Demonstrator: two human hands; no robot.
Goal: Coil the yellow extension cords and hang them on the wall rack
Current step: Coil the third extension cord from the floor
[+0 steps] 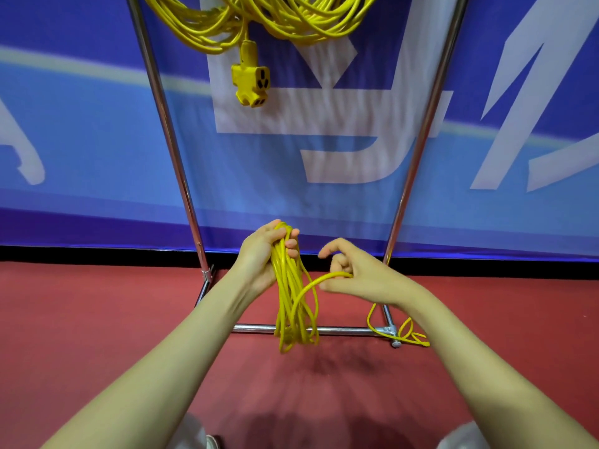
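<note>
- Head view: our left hand (264,254) grips the coil (291,299), fingers curled tight round the top of its loops. The loops hang straight down from the fist, long axis upright, their lower ends in front of the bottom bar of the rack (343,330).
- A loose strand (309,286) arcs from the coil up and rightward into our right hand (359,275). Its lower fingers curl round the strand, while thumb and forefinger stand apart.
- The uncoiled tail (402,332) drops behind the right wrist to the red floor (129,319) beside the rack's right foot. So the slack lies right of and below the coil, and the right hand is nearer to it.
- We judge the next loop must travel leftward to the left fist.
- Counted: two hands, one coil in hand and one loose strand. What look like two hung bundles (201,27) hang overhead, with one socket head (251,82) dangling below them.
</note>
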